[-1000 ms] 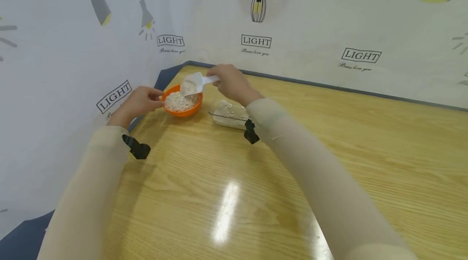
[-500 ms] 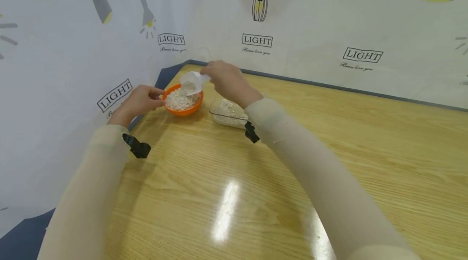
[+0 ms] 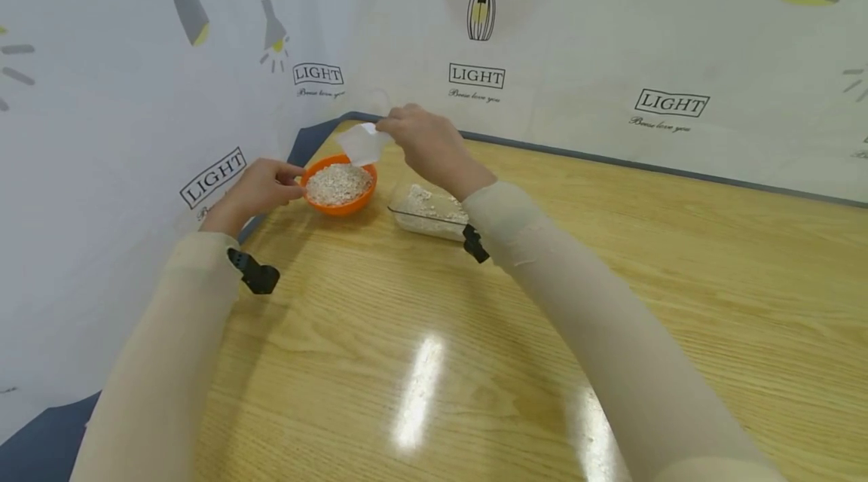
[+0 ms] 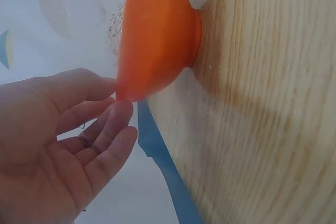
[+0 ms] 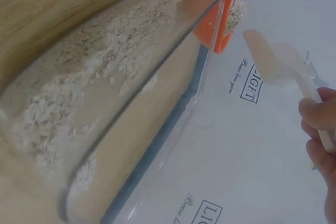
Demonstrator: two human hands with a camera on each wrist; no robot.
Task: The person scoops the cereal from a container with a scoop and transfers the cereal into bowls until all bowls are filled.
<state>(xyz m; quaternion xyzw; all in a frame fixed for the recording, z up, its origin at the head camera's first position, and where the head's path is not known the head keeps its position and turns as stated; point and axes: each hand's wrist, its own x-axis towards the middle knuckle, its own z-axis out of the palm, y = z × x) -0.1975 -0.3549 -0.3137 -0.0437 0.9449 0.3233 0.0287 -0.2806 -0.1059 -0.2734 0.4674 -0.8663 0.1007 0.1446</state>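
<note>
An orange bowl (image 3: pixel 342 207) heaped with pale flakes that look like oats (image 3: pixel 337 184) stands near the table's far left corner. My left hand (image 3: pixel 261 188) pinches its rim between thumb and fingers, seen close up in the left wrist view. Above the bowl's far right side, my right hand (image 3: pixel 430 147) grips a white scoop (image 3: pixel 362 144) by its handle. The scoop is tipped over, its underside facing up in the head view. Beside the bowl sits a clear glass container (image 5: pixel 113 95) with more flakes along its bottom and walls; my right forearm partly covers it in the head view.
The wooden table (image 3: pixel 353 331) stretches toward me and to the right. A white printed cloth (image 3: pixel 570 68) hangs behind and along the left, close to the bowl, with a dark blue edge (image 3: pixel 312 143) where it meets the table.
My right hand has turned the scoop over, and the flakes in it have dropped into the bowl. The scoop has risen slightly. My left hand has stayed at the rim.
</note>
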